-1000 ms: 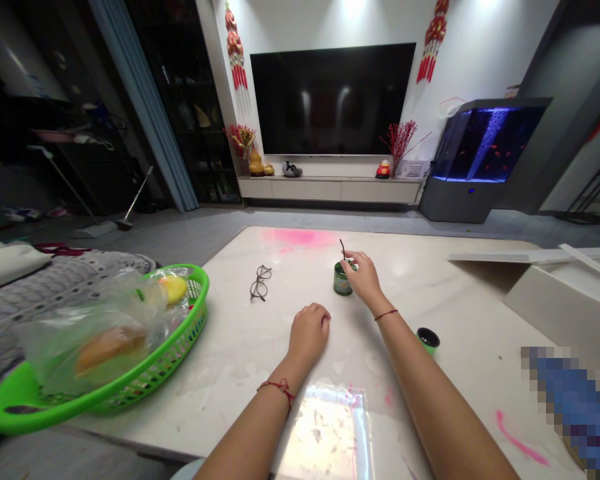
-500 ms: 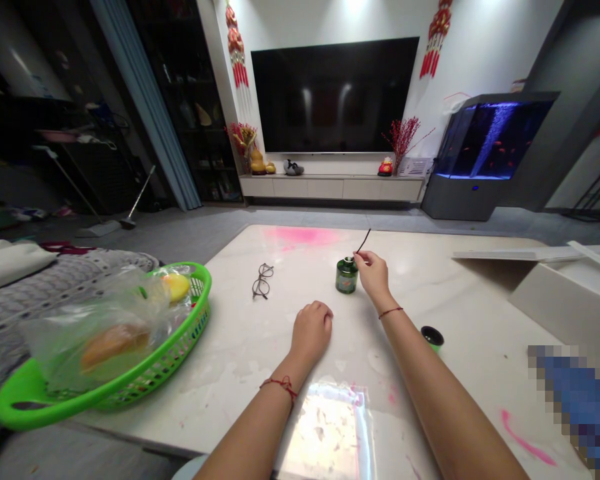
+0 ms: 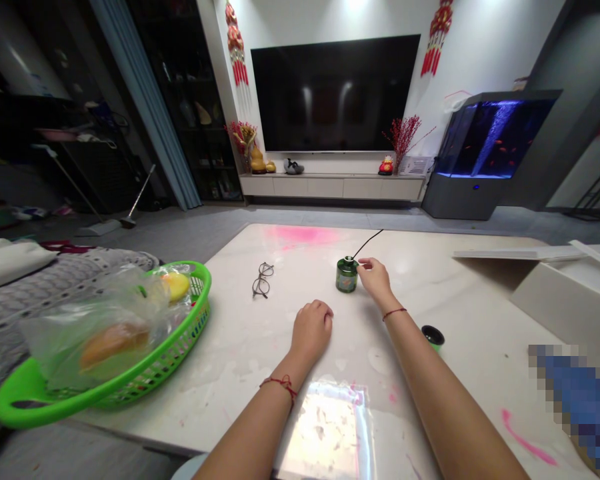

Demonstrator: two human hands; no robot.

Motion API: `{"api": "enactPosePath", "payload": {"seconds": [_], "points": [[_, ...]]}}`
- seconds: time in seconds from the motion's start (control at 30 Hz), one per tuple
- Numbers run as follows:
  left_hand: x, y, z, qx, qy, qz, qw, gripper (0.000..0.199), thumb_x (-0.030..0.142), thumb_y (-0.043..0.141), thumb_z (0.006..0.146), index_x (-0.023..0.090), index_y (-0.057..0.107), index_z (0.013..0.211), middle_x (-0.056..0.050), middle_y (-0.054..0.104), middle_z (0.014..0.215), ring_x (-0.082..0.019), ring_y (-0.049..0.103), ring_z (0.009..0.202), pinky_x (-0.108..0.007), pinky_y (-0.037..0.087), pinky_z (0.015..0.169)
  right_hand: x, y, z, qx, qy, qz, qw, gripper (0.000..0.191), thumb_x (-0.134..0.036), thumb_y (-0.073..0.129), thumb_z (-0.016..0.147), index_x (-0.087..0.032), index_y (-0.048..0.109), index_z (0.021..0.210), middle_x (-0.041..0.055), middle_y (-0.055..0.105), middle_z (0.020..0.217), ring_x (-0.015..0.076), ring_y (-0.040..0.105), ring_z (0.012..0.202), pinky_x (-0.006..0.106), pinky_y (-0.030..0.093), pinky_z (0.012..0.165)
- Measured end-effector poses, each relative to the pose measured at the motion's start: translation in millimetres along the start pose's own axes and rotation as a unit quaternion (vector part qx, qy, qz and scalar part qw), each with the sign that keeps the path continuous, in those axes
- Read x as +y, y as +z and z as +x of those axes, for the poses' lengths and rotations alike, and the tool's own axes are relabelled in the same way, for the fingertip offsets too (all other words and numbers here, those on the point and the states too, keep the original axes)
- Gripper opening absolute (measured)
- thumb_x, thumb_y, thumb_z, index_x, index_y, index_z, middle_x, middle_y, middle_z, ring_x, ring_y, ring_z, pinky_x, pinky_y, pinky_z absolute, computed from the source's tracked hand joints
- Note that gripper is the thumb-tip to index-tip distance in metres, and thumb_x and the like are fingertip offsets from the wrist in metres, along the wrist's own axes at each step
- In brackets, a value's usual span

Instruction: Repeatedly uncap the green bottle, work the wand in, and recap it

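A green glass bottle stands upright on the white table, and a thin black stick leans out of its neck towards the upper right. My right hand is just right of the bottle, with bent fingertips at its shoulder; whether they touch the glass I cannot tell. The stick is clear of those fingers. My left hand rests on the tabletop, nearer to me than the bottle, its fingers curled in and nothing seen in them. By my right forearm sits a small green cap with a black inside, opening upward.
Eyeglasses lie left of the bottle. A green basket with bagged food stands at the table's left edge. An open white box is at the right. A clear shiny sheet lies between my forearms.
My right hand has let go of the black stick and drawn slightly right and down. The stick now tilts further right in the bottle. My left hand has stayed still.
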State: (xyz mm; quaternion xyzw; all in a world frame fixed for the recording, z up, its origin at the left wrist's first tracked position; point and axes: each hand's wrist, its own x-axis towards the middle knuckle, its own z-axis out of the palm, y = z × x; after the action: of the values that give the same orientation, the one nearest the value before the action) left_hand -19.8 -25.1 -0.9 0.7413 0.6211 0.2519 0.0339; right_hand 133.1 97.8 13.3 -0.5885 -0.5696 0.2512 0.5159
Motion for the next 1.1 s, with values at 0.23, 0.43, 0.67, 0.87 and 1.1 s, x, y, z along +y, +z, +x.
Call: {"api": "enactPosePath", "payload": {"seconds": [0.23, 0.43, 0.67, 0.87, 1.1], "points": [[0.5, 0.2, -0.2, 0.000, -0.002, -0.005, 1.000, 0.019, 0.010, 0.042, 0.078, 0.020, 0.058, 0.080, -0.003, 0.060, 0.088, -0.017, 0.053, 0.084, -0.031, 0.039, 0.077, 11.1, 5.5, -3.2, -0.080, -0.010, 0.062, 0.995, 0.041, -0.015, 0.052, 0.062, -0.017, 0.057, 0.102, 0.0073, 0.065, 0.094, 0.0170, 0.062, 0.082, 0.028, 0.049, 0.068], [-0.3, 1.4, -0.5, 0.006, 0.007, 0.003, 1.000, 0.019, 0.010, 0.042, 0.077, 0.019, 0.058, 0.080, -0.003, 0.060, 0.087, -0.017, 0.052, 0.083, -0.031, 0.038, 0.077, 24.6, 15.0, -5.8, -0.124, -0.007, 0.117, 0.985, 0.064, -0.025, 0.070, 0.054, -0.016, 0.047, 0.113, 0.0115, 0.058, 0.111, 0.0199, 0.060, 0.092, 0.034, 0.049, 0.077], [0.8, 0.7, 0.2, 0.000, 0.002, 0.001, 1.000, 0.019, 0.011, 0.042, 0.078, 0.019, 0.058, 0.081, -0.003, 0.060, 0.088, -0.018, 0.052, 0.084, -0.031, 0.039, 0.077, 39.0, 22.0, -7.8, -0.120, -0.031, 0.086, 0.989, 0.061, -0.026, 0.072, 0.052, -0.017, 0.047, 0.107, 0.0099, 0.059, 0.108, 0.0198, 0.060, 0.091, 0.036, 0.047, 0.080], [1.1, -0.2, 0.2, -0.002, -0.001, -0.002, 1.000, 0.020, 0.011, 0.041, 0.078, 0.020, 0.058, 0.082, -0.003, 0.060, 0.088, -0.018, 0.052, 0.085, -0.032, 0.038, 0.078, 39.2, 19.2, -11.2, -0.128, -0.059, 0.074, 0.987, 0.059, -0.028, 0.071, 0.056, -0.019, 0.047, 0.109, 0.0092, 0.060, 0.109, 0.0189, 0.061, 0.091, 0.035, 0.047, 0.081], [0.0, 0.5, 1.6, -0.008, -0.002, -0.003, 1.000, 0.020, 0.011, 0.041, 0.078, 0.020, 0.058, 0.082, -0.003, 0.060, 0.088, -0.017, 0.053, 0.085, -0.031, 0.038, 0.078, 37.5, 24.1, -12.6, -0.091, -0.058, 0.036, 0.994, 0.057, -0.029, 0.068, 0.061, -0.018, 0.045, 0.113, 0.0101, 0.061, 0.109, 0.0190, 0.061, 0.093, 0.036, 0.046, 0.083]]}}
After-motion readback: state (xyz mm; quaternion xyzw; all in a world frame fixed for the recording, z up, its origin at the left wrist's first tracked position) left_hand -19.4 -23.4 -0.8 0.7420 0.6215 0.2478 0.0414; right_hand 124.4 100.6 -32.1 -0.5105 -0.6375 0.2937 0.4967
